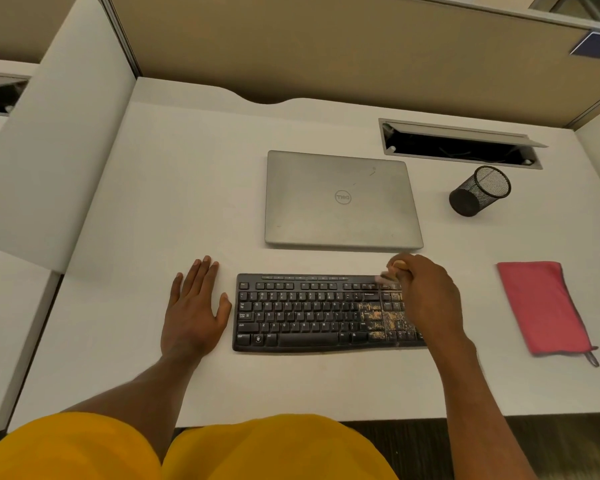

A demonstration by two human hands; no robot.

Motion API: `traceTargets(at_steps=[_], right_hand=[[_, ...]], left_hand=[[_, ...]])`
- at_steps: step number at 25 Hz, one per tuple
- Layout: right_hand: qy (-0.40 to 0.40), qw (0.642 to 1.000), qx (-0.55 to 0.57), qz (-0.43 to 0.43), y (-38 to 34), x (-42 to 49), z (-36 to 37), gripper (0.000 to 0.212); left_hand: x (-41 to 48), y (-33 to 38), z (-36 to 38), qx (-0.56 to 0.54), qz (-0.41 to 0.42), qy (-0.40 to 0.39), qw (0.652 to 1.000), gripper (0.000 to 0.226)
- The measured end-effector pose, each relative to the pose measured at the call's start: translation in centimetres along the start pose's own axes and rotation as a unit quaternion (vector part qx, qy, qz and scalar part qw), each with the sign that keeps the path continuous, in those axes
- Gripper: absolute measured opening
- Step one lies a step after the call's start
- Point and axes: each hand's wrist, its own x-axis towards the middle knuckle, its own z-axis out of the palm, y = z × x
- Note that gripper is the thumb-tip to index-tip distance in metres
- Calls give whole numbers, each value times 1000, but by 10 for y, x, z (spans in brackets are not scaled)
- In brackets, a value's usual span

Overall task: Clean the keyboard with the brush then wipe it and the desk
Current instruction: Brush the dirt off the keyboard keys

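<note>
Resting the left hand (194, 306) flat on the desk (118, 375) beside the keyboard (309, 313), fingers straight. Gripping the blurred brush (390, 276) in the right hand (426, 296), fingers curled, over crumb-strewn far-right keys. Rightward, red cloth (541, 306); beyond, closed laptop (340, 199).

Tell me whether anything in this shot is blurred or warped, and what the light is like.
In the head view, the right hand and the brush it grips are motion-blurred over the top right of the keyboard; the left hand and laptop look sharp. The same view's wide lens bows the desk edges, and its light is soft and warm, without glare.
</note>
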Motion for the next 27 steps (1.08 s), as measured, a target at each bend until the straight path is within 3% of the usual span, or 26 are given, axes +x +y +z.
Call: traceTargets(at_steps=[3,10,15,22,27], right_hand=[[48,990,127,29,-16,-3,12,19],[21,995,79,64,-7,-9,27,24],[87,986,124,67,-12,-11,24,25],[47,993,91,49,0,-15,30,28],[93,984,144,44,-11,-17,29,23]], left_hand=[[-1,-1,-1,5,-1,-2,1000,73],[1,-1,-1,8,-1,0,1000,73],[0,-1,0,9,2,1,1000,73],[0,-1,-1,10,-1,0,1000,74],[1,0,0,14,-2,-3,1000,74]])
